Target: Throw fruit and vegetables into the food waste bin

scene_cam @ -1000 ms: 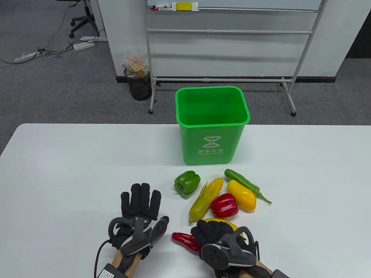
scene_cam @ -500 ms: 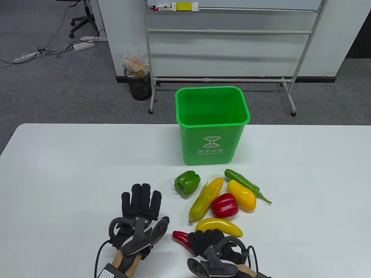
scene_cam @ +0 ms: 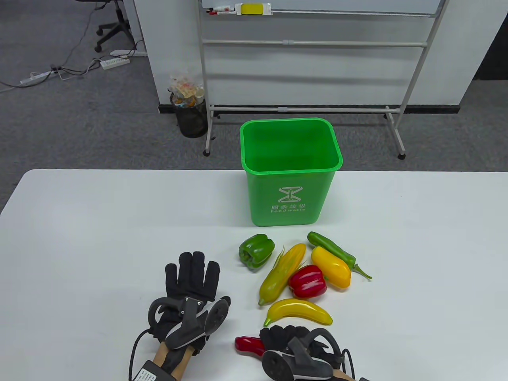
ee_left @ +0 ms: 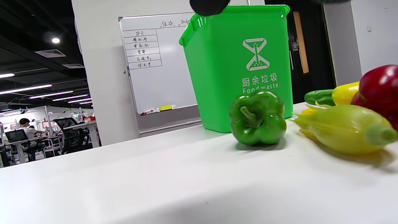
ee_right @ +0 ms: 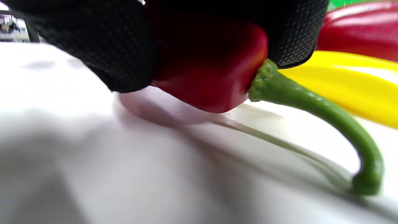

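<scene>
The green food waste bin (scene_cam: 291, 174) stands at the table's middle back; it also shows in the left wrist view (ee_left: 242, 62). In front of it lie a green bell pepper (scene_cam: 256, 251), a corn cob (scene_cam: 281, 273), a red bell pepper (scene_cam: 308, 281), a yellow pepper (scene_cam: 331, 266), a green chili (scene_cam: 333, 250) and a banana (scene_cam: 299, 310). My right hand (scene_cam: 283, 338) grips a red chili (scene_cam: 248, 344) near the front edge; the right wrist view shows its red body (ee_right: 208, 71) between gloved fingers (ee_right: 105, 49), just above the table. My left hand (scene_cam: 193, 278) rests flat on the table, fingers spread.
The white table (scene_cam: 79, 238) has bare room on the left and right. Behind it stand a whiteboard frame (scene_cam: 309, 43) and a black mesh trash can (scene_cam: 190, 115) on the floor.
My right hand has drawn back toward the front edge with the red chili, uncovering the banana. The left hand has not moved.
</scene>
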Motion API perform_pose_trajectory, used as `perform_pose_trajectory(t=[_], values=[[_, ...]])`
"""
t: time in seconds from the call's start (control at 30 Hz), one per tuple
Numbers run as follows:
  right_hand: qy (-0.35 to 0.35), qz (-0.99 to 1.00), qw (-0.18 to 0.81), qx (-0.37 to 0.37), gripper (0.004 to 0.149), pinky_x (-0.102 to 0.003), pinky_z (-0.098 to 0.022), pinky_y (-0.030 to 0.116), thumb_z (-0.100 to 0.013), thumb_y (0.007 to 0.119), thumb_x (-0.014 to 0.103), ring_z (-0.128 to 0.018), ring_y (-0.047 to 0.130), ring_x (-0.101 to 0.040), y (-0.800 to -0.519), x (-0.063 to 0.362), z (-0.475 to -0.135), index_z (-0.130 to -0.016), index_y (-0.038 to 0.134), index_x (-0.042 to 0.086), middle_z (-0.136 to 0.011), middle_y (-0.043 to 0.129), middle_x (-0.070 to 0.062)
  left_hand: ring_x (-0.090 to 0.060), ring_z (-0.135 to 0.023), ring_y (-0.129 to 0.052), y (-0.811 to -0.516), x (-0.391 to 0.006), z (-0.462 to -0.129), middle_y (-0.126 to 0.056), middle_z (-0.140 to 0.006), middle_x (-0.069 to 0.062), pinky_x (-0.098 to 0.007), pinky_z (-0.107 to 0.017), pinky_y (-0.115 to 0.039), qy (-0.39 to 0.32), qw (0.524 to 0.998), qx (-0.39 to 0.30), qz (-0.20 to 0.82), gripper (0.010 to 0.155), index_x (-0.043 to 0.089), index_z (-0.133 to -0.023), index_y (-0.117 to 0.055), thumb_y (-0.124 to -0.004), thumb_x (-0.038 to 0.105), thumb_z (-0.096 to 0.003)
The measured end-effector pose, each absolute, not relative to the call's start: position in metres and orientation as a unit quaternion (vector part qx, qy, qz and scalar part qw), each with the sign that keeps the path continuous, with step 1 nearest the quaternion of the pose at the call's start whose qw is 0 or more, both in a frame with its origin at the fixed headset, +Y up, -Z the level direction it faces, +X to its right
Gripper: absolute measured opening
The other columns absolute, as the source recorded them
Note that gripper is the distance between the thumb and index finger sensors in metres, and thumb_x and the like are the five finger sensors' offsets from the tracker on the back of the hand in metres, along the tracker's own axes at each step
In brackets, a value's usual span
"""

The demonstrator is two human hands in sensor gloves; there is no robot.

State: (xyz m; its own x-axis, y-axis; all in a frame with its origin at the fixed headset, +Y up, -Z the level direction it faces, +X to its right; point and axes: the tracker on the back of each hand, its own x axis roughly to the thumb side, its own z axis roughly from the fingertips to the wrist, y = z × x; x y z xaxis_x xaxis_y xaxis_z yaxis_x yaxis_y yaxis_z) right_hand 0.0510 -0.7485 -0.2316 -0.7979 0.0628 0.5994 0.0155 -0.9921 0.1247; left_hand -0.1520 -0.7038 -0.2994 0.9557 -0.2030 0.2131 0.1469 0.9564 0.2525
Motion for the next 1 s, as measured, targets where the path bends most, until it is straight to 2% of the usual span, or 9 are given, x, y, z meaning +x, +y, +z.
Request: perform_pose_trajectory(t=[0.07,0.13,0.23,0.37,0.47,0.53,0.6,0.67,1.0], values=[[0.109,0.93,0.105,0.334,0.083,-0.06,-0.063,0.072,-0.034,0.092,0.03,-0.086,0.084,-0.041,-0.736,0.061,-0.237,-0.103,0.051,0.009,-0.1,0.062,-0.016,-0.056,-0.105,-0.026,-0.704,-0.155,-0.301,-0.016,-0.114,-0.025,-0.076,-0.07,-0.031,-0.116,0.983,0.115,-0.081,0.086,0.018,-0.108,-0.037,-0.055,0.066,-0.0387],[0.156,0.902,0.263,0.306,0.082,-0.062,-0.064,0.07,-0.035,0.092,0.028,-0.088,0.082,-0.042,-0.716,0.078,-0.248,-0.103,0.05,0.009,-0.101,0.06,-0.017,-0.056,-0.105,-0.026,-0.706,-0.156,-0.303,-0.016,-0.114,-0.025,-0.076,-0.07,-0.031,-0.116,0.984,0.11,-0.079,0.086,0.018,-0.108,-0.037,-0.055,0.065,-0.0387],[0.142,0.809,0.486,0.297,0.083,-0.063,-0.064,0.068,-0.036,0.092,0.026,-0.088,0.08,-0.044,-0.671,0.096,-0.28,-0.104,0.05,0.007,-0.101,0.059,-0.019,-0.056,-0.105,-0.026,-0.708,-0.156,-0.303,-0.016,-0.114,-0.024,-0.076,-0.07,-0.031,-0.118,0.984,0.104,-0.081,0.086,0.018,-0.108,-0.037,-0.055,0.066,-0.0386],[-0.004,0.711,0.666,0.226,0.083,-0.061,-0.066,0.067,-0.037,0.091,0.029,-0.09,0.078,-0.041,-0.552,0.109,-0.364,-0.105,0.048,0.01,-0.103,0.058,-0.016,-0.056,-0.105,-0.026,-0.706,-0.16,-0.302,-0.017,-0.114,-0.025,-0.076,-0.07,-0.031,-0.113,0.985,0.107,-0.071,0.086,0.018,-0.108,-0.038,-0.055,0.065,-0.0386],[0.023,0.717,0.688,0.111,0.088,-0.065,-0.073,0.051,-0.043,0.081,0.04,-0.105,0.056,-0.042,-0.498,0.114,-0.426,-0.108,0.028,0.014,-0.111,0.035,-0.015,-0.056,-0.105,-0.026,-0.705,-0.162,-0.302,-0.016,-0.114,-0.025,-0.076,-0.07,-0.031,-0.109,0.986,0.108,-0.062,0.086,0.018,-0.108,-0.037,-0.055,0.065,-0.0388],[0.067,0.765,0.639,0.041,0.094,-0.067,-0.075,0.041,-0.045,0.074,0.05,-0.109,0.039,-0.046,-0.492,0.12,-0.443,-0.106,0.012,0.013,-0.112,0.016,-0.017,-0.056,-0.105,-0.026,-0.705,-0.163,-0.302,-0.016,-0.114,-0.025,-0.076,-0.07,-0.031,-0.108,0.986,0.107,-0.062,0.086,0.018,-0.108,-0.037,-0.055,0.065,-0.0386],[0.034,0.802,0.596,0.023,0.092,-0.067,-0.075,0.042,-0.046,0.073,0.051,-0.109,0.04,-0.047,-0.493,0.125,-0.44,-0.107,0.015,0.013,-0.113,0.017,-0.018,-0.056,-0.105,-0.026,-0.704,-0.163,-0.302,-0.017,-0.114,-0.025,-0.076,-0.07,-0.031,-0.108,0.986,0.106,-0.064,0.086,0.018,-0.108,-0.037,-0.055,0.065,-0.0386],[-0.016,0.831,0.554,0.043,0.089,-0.067,-0.073,0.047,-0.045,0.074,0.049,-0.106,0.048,-0.047,-0.503,0.128,-0.43,-0.108,0.022,0.014,-0.113,0.026,-0.018,-0.056,-0.105,-0.026,-0.704,-0.165,-0.302,-0.016,-0.114,-0.024,-0.076,-0.07,-0.031,-0.107,0.987,0.106,-0.064,0.086,0.018,-0.108,-0.037,-0.055,0.065,-0.0386],[-0.052,0.936,0.309,0.163,0.079,-0.068,-0.071,0.052,-0.044,0.077,0.046,-0.105,0.06,-0.044,-0.564,0.131,-0.382,-0.109,0.041,0.018,-0.113,0.041,-0.016,-0.056,-0.105,-0.026,-0.707,-0.158,-0.303,-0.017,-0.114,-0.025,-0.076,-0.07,-0.031,-0.112,0.986,0.1,-0.072,0.086,0.018,-0.108,-0.038,-0.055,0.065,-0.0386]])
